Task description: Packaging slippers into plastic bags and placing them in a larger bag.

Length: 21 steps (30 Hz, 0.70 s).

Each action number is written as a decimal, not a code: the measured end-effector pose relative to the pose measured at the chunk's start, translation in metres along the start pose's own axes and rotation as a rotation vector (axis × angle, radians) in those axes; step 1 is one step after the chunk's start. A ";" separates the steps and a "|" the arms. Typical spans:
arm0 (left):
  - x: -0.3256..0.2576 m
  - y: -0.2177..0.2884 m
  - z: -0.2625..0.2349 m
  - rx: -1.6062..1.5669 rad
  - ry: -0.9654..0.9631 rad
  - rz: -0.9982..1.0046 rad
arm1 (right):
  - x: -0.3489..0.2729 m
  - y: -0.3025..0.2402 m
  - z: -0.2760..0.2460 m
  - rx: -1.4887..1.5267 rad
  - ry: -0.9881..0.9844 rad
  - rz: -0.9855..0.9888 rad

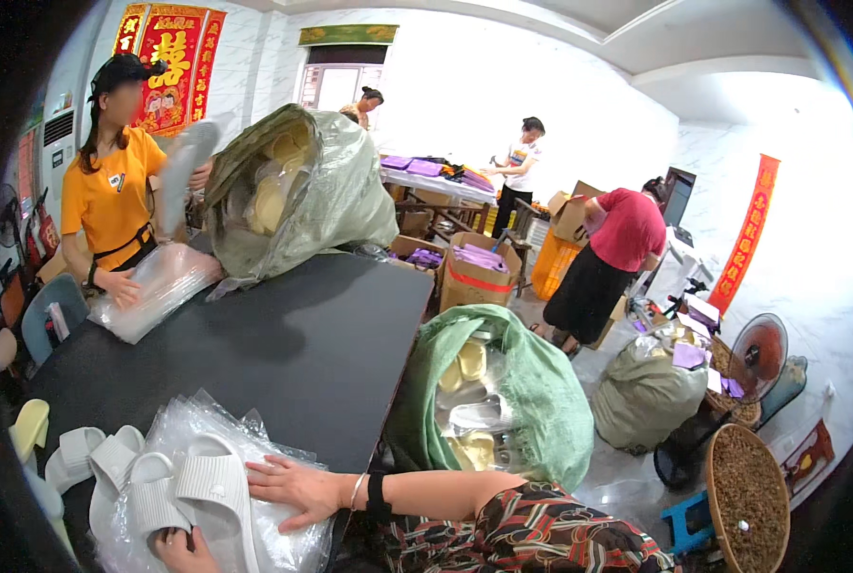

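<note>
Clear plastic bags [188,418] lie in a loose, crinkled pile on the dark worktop [302,334], at the corner nearest the person, where both arms reach them easily. Two pale grey slippers, a left-hand one [156,501] and a right-hand one [214,477], rest side by side on that pile, which probably keeps them off the bare surface. The right hand [297,489] is laid on the bags just beside the right-hand slipper, fingers spread apart and gripping nothing visible; such a flat palm would steady slick, sliding plastic. At the lower edge, the left hand [186,554] curls its fingers by the strap of the left-hand slipper; whether they are clamped on it I cannot tell, as the lower edge cuts off the hand.

More grey slippers [75,456] sit to the left, seemingly kept within reach. A green sack [550,411] gapes beside the worktop, its mouth turned so the slippers inside are easy to see. Across the worktop, a co-worker [111,196] in orange holds up another slipper [188,167], with one hand on further bags [168,286].
</note>
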<state>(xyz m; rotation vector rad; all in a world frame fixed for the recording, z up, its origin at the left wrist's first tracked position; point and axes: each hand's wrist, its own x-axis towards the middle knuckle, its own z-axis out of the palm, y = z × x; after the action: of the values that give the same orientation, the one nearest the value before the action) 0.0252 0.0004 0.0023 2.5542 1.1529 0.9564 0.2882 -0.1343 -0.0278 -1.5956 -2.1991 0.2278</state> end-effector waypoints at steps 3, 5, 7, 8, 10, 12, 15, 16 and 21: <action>-0.004 -0.042 0.041 0.000 0.182 0.141 | 0.002 -0.003 0.000 0.053 -0.031 0.017; -0.006 -0.068 0.062 -0.040 0.365 0.228 | 0.005 -0.004 0.000 0.055 -0.037 0.009; 0.000 -0.022 0.027 -0.058 0.196 0.155 | -0.003 0.000 -0.004 0.051 -0.029 0.017; 0.000 -0.006 0.012 -0.047 0.046 0.068 | -0.003 0.001 -0.003 0.059 -0.026 0.023; -0.001 -0.020 0.017 -0.001 0.055 0.089 | -0.001 0.000 -0.003 0.080 0.000 -0.012; 0.000 -0.026 0.019 0.003 0.042 0.080 | -0.001 0.001 -0.003 0.098 0.004 -0.020; 0.001 -0.025 0.017 -0.028 0.045 0.083 | -0.002 0.005 -0.001 0.095 0.028 -0.049; 0.002 -0.025 0.017 -0.057 0.019 0.067 | -0.002 0.006 0.003 0.096 0.061 -0.047; 0.000 -0.030 0.016 -0.017 0.009 0.079 | -0.004 0.006 0.008 0.113 0.102 -0.054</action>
<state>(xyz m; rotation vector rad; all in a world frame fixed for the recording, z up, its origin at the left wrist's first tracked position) 0.0170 0.0226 -0.0223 2.6024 1.0487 0.9921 0.2911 -0.1353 -0.0383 -1.4539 -2.1100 0.2446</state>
